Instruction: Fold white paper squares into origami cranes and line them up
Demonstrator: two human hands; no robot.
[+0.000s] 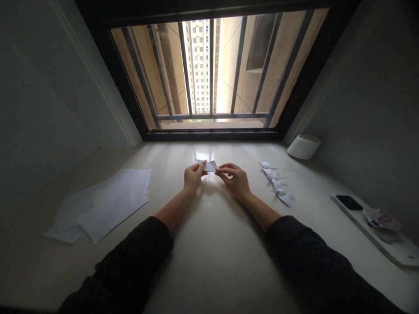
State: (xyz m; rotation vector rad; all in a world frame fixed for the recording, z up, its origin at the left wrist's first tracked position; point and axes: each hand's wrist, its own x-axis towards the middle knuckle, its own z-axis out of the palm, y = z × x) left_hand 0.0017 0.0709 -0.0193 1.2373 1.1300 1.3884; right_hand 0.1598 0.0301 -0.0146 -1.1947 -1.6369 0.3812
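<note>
Pinching folded paper (211,166) at frame centre with left hand (192,177) and right hand (237,179). Could tear if tugged unevenly.

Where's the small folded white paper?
In the head view, the paper is centred below the black window frame, held between left hand and right hand.

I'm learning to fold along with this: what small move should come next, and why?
I'd probably press the lower right corner of the folded paper firmly: the left hand grips it, thumb on top, and the right hand has its fingertips at that corner.
</note>
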